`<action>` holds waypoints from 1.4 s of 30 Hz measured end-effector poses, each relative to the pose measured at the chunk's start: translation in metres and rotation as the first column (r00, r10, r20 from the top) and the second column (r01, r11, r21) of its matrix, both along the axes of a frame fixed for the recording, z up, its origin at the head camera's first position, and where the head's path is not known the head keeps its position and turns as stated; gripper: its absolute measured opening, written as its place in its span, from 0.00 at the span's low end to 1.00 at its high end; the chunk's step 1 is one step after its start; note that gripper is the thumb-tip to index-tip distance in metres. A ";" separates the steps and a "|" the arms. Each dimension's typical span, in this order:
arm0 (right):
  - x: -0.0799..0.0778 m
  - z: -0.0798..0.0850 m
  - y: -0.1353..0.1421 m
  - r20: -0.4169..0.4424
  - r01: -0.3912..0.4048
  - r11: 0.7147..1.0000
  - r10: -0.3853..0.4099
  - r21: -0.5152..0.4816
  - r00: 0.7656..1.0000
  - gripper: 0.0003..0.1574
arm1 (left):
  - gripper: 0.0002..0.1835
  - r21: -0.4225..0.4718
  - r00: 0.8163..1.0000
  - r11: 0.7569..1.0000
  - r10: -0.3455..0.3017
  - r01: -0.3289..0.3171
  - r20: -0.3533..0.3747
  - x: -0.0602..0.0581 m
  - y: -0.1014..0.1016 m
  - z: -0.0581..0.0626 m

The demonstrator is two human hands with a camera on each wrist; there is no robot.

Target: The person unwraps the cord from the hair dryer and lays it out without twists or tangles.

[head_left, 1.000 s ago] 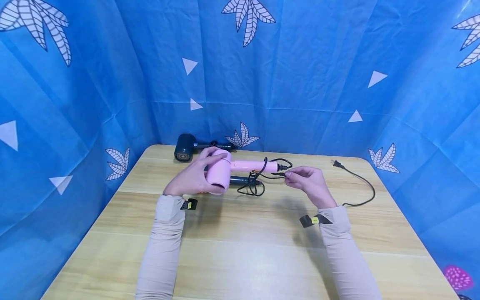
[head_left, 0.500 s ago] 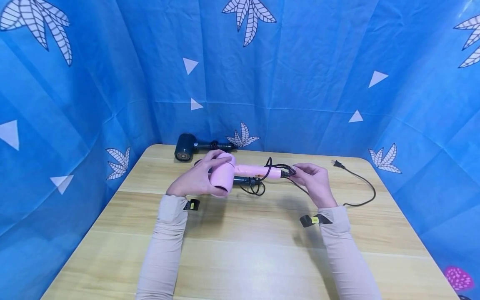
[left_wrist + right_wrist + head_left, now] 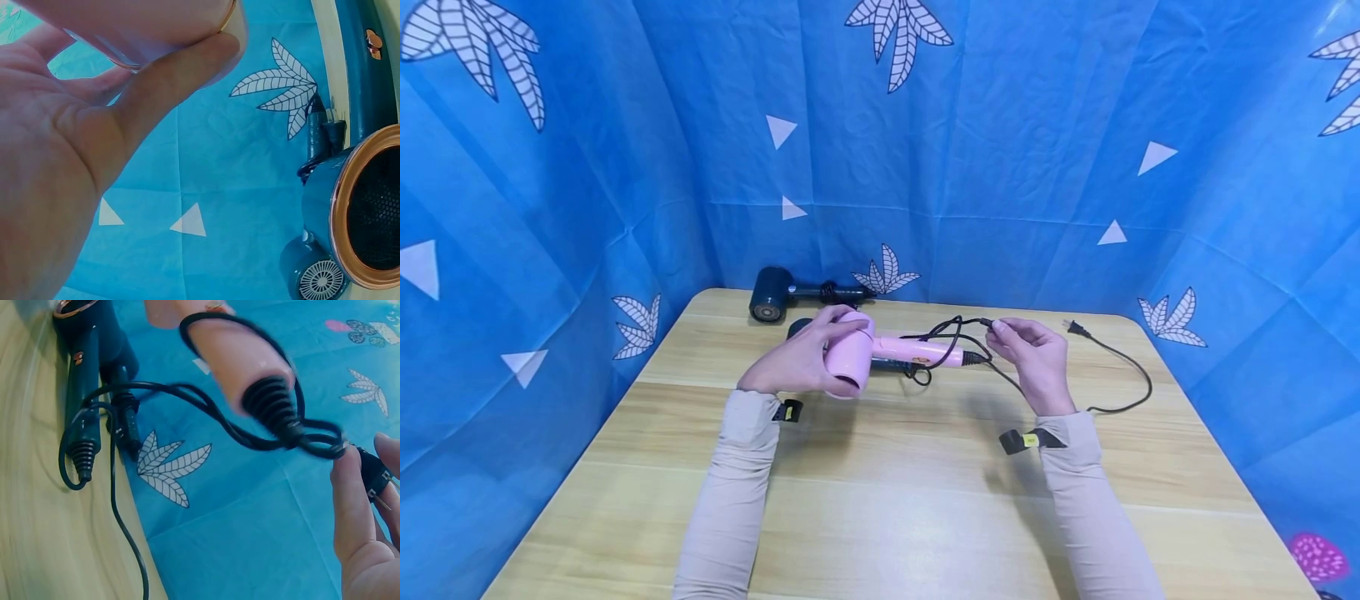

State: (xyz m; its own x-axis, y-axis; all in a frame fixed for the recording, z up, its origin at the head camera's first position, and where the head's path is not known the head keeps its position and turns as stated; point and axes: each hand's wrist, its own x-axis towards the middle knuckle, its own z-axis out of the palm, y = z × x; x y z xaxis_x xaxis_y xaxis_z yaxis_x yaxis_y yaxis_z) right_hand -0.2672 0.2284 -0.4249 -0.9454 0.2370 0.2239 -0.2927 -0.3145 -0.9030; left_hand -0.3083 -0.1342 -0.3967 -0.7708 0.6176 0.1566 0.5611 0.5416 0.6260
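Note:
My left hand (image 3: 792,358) grips a pink hair dryer (image 3: 850,360) by its barrel, its handle extending right above the table. In the left wrist view the fingers curl round the pale barrel. At the handle's end, my right hand (image 3: 1036,360) pinches the black two-prong plug (image 3: 373,470) between thumb and fingers. The dryer's black cord (image 3: 237,434) loops loosely round the handle and back to the plug. Partly hidden behind the pink dryer lies a dark teal hair dryer (image 3: 82,394), copper-rimmed, with its own cord.
Another dark teal hair dryer (image 3: 770,293) lies at the table's back left, cord wound on its handle. A loose cord ends in a plug (image 3: 1075,327) at the back right. Blue patterned cloth (image 3: 1000,150) hangs round the wooden table (image 3: 910,517).
The pink hair dryer has shifted slightly right and nearer. My right hand has drawn the plug a little right, swinging the cord loop over the handle's end.

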 end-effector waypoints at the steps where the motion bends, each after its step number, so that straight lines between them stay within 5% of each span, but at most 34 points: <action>1: 0.000 0.001 -0.001 -0.007 0.009 1.000 -0.009 -0.005 1.000 0.07 | 0.50 -0.006 1.000 1.000 0.001 -0.001 -0.002 0.000 0.000 0.000; 8: 0.002 0.006 -0.004 -0.058 0.046 0.998 -0.048 -0.030 0.997 0.07 | 0.50 -0.024 1.000 1.000 0.009 -0.009 0.003 -0.001 0.001 -0.002; 23: 0.009 0.017 -0.011 -0.168 -0.021 0.987 -0.006 -0.157 0.986 0.09 | 0.49 -0.036 1.000 0.999 0.023 -0.022 0.003 -0.006 -0.002 -0.006; 34: 0.016 0.023 -0.013 -0.251 -0.178 0.965 0.127 -0.194 0.960 0.14 | 0.49 -0.034 0.999 0.999 0.029 -0.028 0.020 -0.007 -0.003 -0.007; 42: 0.019 0.023 -0.014 -0.291 -0.322 0.928 0.261 -0.185 0.920 0.15 | 0.50 -0.038 0.999 0.999 0.031 -0.030 0.022 -0.009 -0.004 -0.009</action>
State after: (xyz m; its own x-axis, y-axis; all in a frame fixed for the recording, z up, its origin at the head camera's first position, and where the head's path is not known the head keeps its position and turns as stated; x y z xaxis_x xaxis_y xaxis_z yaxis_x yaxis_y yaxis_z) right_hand -0.2483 0.2146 -0.4019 -0.8967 0.0320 0.4415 -0.3683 -0.6071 -0.7041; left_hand -0.3171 -0.1386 -0.4058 -0.7923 0.5991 0.1156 0.5299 0.5817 0.6171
